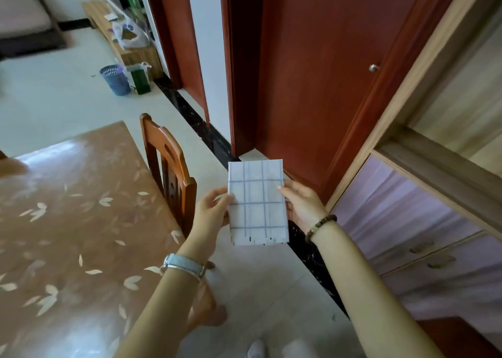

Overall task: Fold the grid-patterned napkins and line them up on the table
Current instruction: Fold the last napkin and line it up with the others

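A white napkin with a blue grid pattern [256, 201], folded into a small upright rectangle, is held in the air in front of me, over the floor to the right of the table. My left hand [210, 212] pinches its left edge. Its right edge is gripped by my right hand [303, 204], fingers partly behind the cloth. The table [70, 222] with a brown leaf-patterned cover lies to the left; no napkins show on the visible part of it.
A wooden chair [168, 167] stands at the table's right side, close to my left hand. A red-brown door [320, 86] and a wooden cabinet with drawers [423, 222] are to the right. A blue bin [115, 79] and bags sit on the far floor.
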A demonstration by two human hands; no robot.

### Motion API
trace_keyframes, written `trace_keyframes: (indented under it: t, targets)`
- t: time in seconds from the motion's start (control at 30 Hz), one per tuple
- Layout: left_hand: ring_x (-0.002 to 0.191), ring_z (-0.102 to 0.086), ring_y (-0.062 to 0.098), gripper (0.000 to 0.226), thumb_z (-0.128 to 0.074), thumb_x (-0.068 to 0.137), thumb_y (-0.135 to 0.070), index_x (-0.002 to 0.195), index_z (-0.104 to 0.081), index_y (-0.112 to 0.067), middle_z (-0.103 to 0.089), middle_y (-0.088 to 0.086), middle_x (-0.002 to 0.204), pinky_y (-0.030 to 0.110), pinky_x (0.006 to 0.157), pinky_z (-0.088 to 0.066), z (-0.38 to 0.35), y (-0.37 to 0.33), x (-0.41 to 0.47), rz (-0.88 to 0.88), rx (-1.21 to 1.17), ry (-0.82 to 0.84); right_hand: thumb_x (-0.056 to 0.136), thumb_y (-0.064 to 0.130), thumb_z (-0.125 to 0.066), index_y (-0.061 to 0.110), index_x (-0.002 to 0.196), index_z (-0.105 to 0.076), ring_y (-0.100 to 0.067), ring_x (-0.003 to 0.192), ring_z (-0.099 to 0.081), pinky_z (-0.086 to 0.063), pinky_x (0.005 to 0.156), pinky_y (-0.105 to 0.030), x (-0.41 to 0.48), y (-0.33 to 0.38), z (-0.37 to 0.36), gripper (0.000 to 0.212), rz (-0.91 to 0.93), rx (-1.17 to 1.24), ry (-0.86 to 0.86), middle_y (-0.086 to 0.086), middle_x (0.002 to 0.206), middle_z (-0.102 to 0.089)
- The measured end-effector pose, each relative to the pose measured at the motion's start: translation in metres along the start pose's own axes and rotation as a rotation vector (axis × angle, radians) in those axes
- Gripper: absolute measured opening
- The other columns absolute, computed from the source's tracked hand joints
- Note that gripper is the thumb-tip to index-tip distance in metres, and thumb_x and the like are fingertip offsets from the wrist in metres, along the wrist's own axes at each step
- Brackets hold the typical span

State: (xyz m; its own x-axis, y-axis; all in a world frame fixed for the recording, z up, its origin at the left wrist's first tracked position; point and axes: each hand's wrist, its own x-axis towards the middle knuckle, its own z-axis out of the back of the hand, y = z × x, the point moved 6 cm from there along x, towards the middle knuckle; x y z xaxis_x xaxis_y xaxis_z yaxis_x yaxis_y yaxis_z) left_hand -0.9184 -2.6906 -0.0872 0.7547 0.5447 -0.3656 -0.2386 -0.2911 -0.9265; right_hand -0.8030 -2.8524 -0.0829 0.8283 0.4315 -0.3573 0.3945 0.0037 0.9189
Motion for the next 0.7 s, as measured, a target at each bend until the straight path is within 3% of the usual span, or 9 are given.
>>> trace_keyframes:
  t: [0.3, 0.53, 0.7]
  targets:
    - [0.099, -0.071, 0.023, 0.025, -0.058, 0.097, -0.018, 0.121, -0.061, -0.011, -0.069, 0.009, 0.113, 0.04, 0.086, -0.059, -0.001, -0.019, 0.063, -0.017, -0.07, -0.105, 0.096, 0.011, -0.054, 0.018, 0.097, -0.067, -0.011, 0.079, -0.068, -0.052, 0.063, -0.024, 0.085, 0.028, -0.022, 0.014, -0.025, -0.023, 0.124, 0.001, 0.089, -0.072]
    - [0.099, -0.07, 0.027, 0.014, -0.055, 0.098, -0.016, 0.108, -0.065, -0.014, -0.071, 0.008, 0.104, 0.042, 0.087, -0.058, -0.015, -0.042, 0.122, -0.034, -0.142, -0.226, 0.096, 0.009, -0.053, 0.016, 0.097, -0.065, -0.007, 0.07, -0.066, -0.051, 0.054, -0.019, 0.167, 0.06, -0.04, 0.014, -0.051, -0.081, 0.247, 0.0, 0.087, -0.069]
    - [0.099, -0.07, 0.025, 0.02, -0.055, 0.098, -0.018, 0.115, -0.064, -0.011, -0.072, 0.01, 0.107, 0.036, 0.083, -0.059, -0.028, -0.057, 0.161, -0.042, -0.179, -0.304, 0.096, 0.008, -0.053, 0.014, 0.097, -0.064, -0.001, 0.06, -0.066, -0.051, 0.051, -0.019, 0.222, 0.084, -0.046, 0.012, -0.085, -0.109, 0.329, 0.0, 0.083, -0.068]
